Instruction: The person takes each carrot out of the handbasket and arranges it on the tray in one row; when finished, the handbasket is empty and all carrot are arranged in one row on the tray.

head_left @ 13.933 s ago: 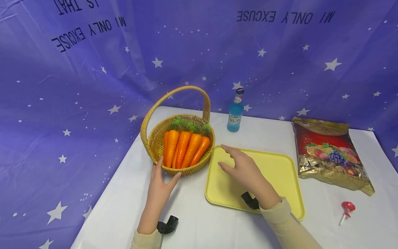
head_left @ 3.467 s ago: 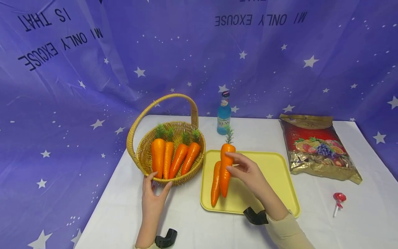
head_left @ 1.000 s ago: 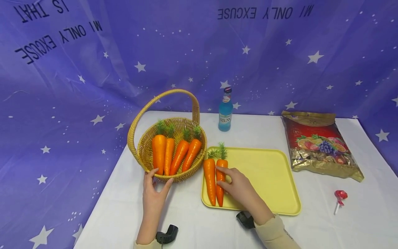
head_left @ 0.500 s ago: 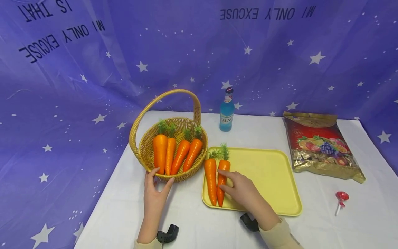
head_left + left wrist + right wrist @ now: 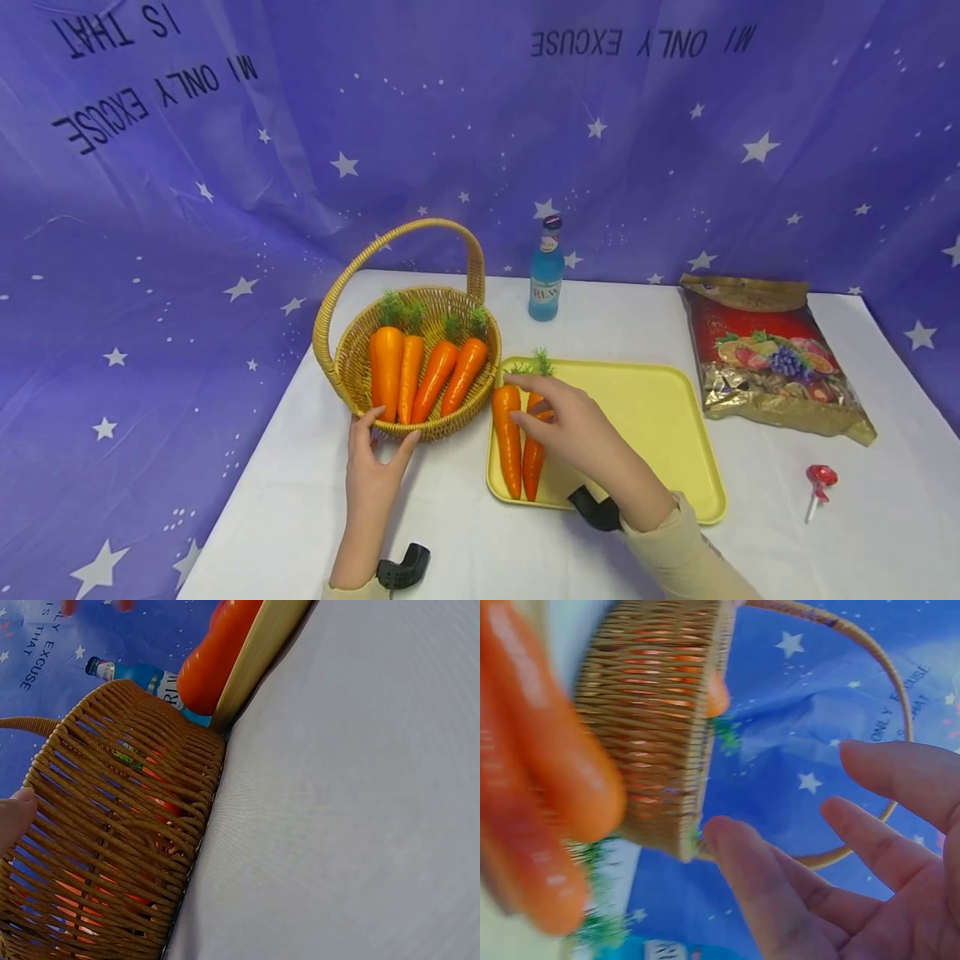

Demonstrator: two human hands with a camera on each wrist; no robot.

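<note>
My left hand point(image 5: 372, 479) holds the front rim of a wicker basket point(image 5: 450, 427), its fingers at the rim and the thumb against the outer side. Several orange carrots point(image 5: 433, 379) with green tops lie inside the basket. On the left part of a yellow tray point(image 5: 637, 417), two carrots lie side by side, a left carrot point(image 5: 507, 437) and a right carrot point(image 5: 533, 467). Above them hovers my right hand point(image 5: 573, 421), fingers and thumb spread apart with nothing between them, as the right wrist view also shows. It covers part of the right carrot in the head view.
A blue bottle point(image 5: 546, 279) stands behind the tray. To the right lie a red and gold candy bag point(image 5: 772, 358) and a red lollipop point(image 5: 821, 479) on the white table point(image 5: 300, 500). A purple starred cloth point(image 5: 450, 108) hangs behind.
Several seconds ago my right hand carried a second carrot over the tray; it was then laid beside the first. Now that hand has let go and risen. The left hand stays at the basket.
</note>
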